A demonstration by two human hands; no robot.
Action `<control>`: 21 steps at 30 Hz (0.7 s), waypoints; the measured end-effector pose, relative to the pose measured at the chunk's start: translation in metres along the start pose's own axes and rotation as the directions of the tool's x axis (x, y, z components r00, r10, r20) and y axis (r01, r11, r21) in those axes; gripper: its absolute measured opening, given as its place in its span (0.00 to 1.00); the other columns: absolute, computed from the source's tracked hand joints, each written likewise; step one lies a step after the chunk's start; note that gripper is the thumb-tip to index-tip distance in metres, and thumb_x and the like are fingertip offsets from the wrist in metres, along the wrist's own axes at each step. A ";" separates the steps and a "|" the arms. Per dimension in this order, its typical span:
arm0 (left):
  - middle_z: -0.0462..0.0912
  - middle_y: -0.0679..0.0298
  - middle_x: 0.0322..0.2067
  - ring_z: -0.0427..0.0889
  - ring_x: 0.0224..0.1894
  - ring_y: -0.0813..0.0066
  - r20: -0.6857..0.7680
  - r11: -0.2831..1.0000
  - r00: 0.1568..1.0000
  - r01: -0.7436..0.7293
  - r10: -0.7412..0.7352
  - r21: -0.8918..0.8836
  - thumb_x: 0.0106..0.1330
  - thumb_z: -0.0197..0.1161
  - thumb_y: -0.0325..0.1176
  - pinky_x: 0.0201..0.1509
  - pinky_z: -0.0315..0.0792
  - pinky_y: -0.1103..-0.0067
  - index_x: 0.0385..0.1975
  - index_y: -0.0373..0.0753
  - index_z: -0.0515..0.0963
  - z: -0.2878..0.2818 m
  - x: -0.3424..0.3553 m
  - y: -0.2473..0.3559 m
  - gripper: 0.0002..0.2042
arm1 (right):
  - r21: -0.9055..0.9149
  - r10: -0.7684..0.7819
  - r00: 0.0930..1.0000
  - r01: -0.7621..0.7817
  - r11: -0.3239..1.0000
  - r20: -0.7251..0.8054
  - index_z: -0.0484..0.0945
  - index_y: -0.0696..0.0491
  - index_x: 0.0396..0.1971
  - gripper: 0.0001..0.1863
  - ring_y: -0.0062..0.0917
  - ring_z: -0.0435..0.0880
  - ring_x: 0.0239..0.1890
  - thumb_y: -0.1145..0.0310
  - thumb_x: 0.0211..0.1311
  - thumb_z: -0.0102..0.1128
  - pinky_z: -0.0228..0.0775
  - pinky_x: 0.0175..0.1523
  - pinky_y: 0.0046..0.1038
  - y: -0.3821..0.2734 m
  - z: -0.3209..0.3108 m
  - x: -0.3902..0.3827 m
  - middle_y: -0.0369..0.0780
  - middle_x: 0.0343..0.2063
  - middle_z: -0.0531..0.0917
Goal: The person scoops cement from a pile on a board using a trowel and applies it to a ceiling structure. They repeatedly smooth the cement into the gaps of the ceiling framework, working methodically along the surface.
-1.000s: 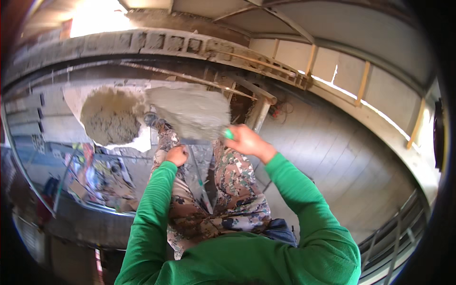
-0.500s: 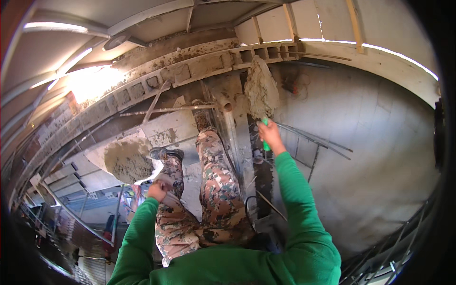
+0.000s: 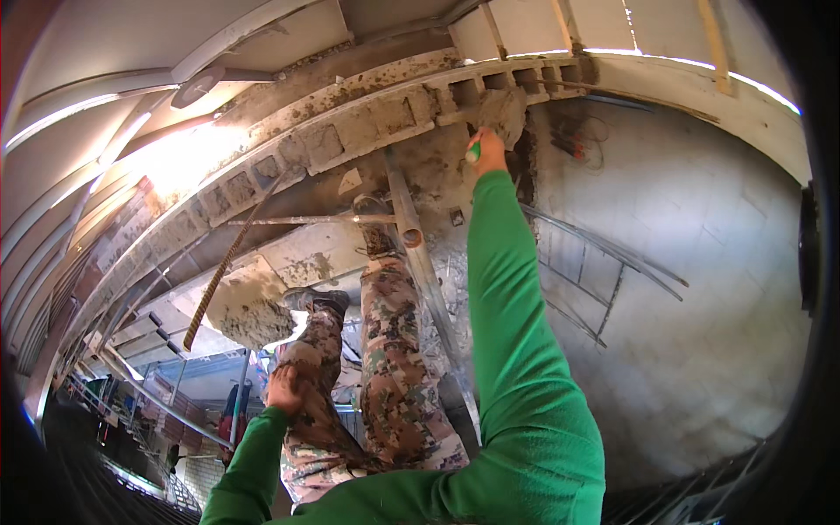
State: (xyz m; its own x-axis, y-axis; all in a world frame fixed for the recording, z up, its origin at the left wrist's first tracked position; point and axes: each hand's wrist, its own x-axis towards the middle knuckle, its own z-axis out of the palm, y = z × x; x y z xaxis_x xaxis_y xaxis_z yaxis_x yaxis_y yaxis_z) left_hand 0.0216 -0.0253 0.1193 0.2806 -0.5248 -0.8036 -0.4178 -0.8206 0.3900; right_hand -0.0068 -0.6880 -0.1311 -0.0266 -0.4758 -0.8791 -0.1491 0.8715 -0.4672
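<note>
right hand point(image 3: 488, 150) pressing trowel point(image 3: 503, 114) to block wall point(image 3: 367, 122), left hand point(image 3: 284, 389) low

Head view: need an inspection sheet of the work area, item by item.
Surface: grey plastered wall, with a row of mortar-smeared blocks above it.
Job's things: green-handled trowel loaded with wet grey mortar, pressed at the block course; flat board heaped with grey mortar.
Clutter: grey metal scaffold pipe; twisted rusty bar.
Hands: right hand raised, fingers shut on the trowel handle; left hand under the board, grip hidden.
Cables: red-brown wires on the wall.
Surroundings: thin steel bars against the wall; open storeys below, left.
</note>
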 end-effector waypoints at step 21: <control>0.74 0.51 0.43 0.71 0.52 0.52 -0.382 0.738 0.757 0.188 -0.529 -0.648 0.55 0.59 0.40 0.59 0.62 0.62 0.40 0.35 0.73 0.108 -0.096 0.011 0.17 | -0.823 0.713 0.701 -0.386 0.417 0.032 0.73 0.55 0.33 0.07 0.21 0.72 0.23 0.69 0.57 0.49 0.70 0.31 0.26 0.176 0.058 -0.472 0.35 0.22 0.73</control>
State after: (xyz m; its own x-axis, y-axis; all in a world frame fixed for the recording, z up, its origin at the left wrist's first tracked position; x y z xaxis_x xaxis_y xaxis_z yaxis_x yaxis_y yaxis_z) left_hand -0.1033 0.0407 0.1524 0.7642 -0.0495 -0.6431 0.3049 -0.8509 0.4278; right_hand 0.0366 -0.3033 0.1965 -0.0928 0.2913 -0.9521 -0.8652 0.4496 0.2219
